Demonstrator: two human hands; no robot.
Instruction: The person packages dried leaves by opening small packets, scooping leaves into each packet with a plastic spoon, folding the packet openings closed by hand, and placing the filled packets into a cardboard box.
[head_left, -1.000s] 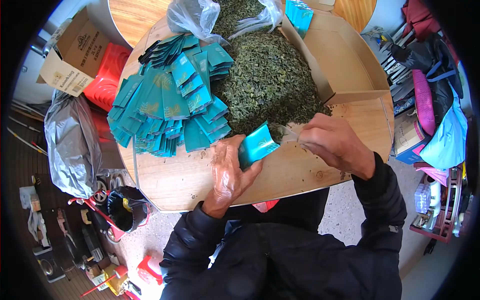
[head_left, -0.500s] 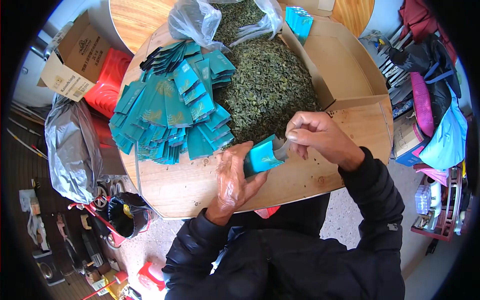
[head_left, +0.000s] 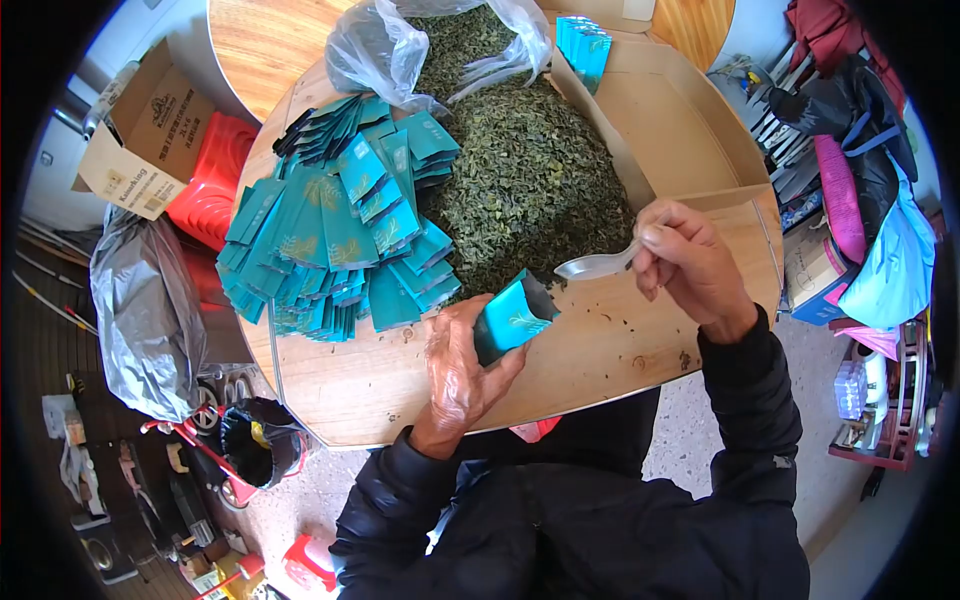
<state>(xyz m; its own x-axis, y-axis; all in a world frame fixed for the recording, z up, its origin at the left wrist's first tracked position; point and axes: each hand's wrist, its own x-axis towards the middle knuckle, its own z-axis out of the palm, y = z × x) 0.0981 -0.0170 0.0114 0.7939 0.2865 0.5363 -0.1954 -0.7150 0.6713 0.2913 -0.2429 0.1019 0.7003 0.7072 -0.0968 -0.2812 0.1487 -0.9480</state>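
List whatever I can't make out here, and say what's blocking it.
All in the head view:
- How full the held packet is: its own front wall hides the inside.
- The end of the spoon's handle: covered by the right hand.
- The left hand's palm: turned away.
- The plastic bag's far end: cut off by the top edge.
- Lettering on the piled packets: too small.

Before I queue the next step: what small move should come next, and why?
Probably dip the spoon into the leaf pile: its bowl looks empty, the pile lies close by, and the left hand holds the pouch with its mouth open.
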